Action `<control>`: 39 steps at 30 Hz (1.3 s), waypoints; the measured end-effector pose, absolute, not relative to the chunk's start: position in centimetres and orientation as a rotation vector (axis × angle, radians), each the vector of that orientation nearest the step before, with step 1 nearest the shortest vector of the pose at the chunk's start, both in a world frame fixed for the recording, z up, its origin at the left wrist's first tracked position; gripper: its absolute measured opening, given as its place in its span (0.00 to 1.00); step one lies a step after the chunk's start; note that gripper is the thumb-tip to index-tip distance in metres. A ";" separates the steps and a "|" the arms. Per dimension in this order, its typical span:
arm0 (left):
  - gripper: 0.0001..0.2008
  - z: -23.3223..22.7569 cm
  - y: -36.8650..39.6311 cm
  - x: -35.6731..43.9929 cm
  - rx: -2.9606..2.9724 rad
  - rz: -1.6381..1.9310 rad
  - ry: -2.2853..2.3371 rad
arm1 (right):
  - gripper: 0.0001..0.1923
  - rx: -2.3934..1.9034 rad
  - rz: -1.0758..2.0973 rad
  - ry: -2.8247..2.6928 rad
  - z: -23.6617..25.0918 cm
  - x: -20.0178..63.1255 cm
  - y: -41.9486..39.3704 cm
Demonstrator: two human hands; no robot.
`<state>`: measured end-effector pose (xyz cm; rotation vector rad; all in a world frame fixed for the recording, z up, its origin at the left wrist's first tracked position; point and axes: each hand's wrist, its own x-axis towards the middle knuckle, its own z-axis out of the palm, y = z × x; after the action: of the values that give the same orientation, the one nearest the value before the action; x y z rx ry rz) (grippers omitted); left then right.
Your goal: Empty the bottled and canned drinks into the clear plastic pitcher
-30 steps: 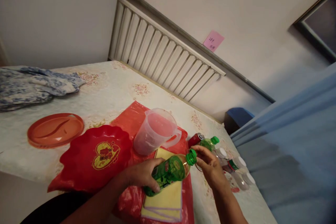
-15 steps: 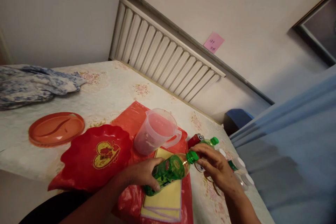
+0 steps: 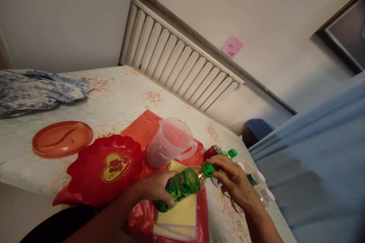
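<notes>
A green-labelled drink bottle (image 3: pixel 186 185) lies tilted across the middle, its neck pointing up and right. My left hand (image 3: pixel 159 188) is wrapped round the lower part of its body. At the neck, my right hand (image 3: pixel 232 178) pinches the green bottle cap (image 3: pixel 208 169) between thumb and fingers; the cap sits on the neck. Below the bottle is a folded yellow cloth (image 3: pixel 182 216) on a red plastic sheet (image 3: pixel 142 216). Just behind stands a translucent measuring jug (image 3: pixel 169 144), its handle to the right. To the left is a red scalloped tray (image 3: pixel 94 171) with a gold heart print.
An orange oval divided plate (image 3: pixel 62 139) and a bunched blue-and-white cloth (image 3: pixel 40 93) lie at left on the flowered tablecloth (image 3: pixel 128 95). At right are a red can (image 3: pixel 211 152), another green-capped bottle (image 3: pixel 231 153) and several white-lidded jars (image 3: pixel 259 177), beside a blue curtain (image 3: pixel 322 159).
Both hands keep nearly the same place on the bottle and cap. The view has shifted very slightly; nothing else has visibly moved.
</notes>
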<state>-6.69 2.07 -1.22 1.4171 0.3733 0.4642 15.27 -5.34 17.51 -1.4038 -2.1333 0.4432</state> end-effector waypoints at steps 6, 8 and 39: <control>0.34 -1.0 2.0 -6.7 1.415 0.462 0.386 | 0.10 -1.443 0.464 -2.122 17.7 15.2 -5.3; 0.34 -1.0 2.0 -6.7 1.430 0.465 0.390 | 0.11 -1.477 0.482 -2.106 17.8 15.0 -5.3; 0.33 -0.3 1.8 -6.5 1.485 0.456 0.439 | 0.22 -1.555 0.501 -2.124 17.6 15.3 -5.4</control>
<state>-6.52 1.80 -0.27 1.4847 0.4391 0.4560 15.33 -5.36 17.58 -1.5552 -2.1242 0.5011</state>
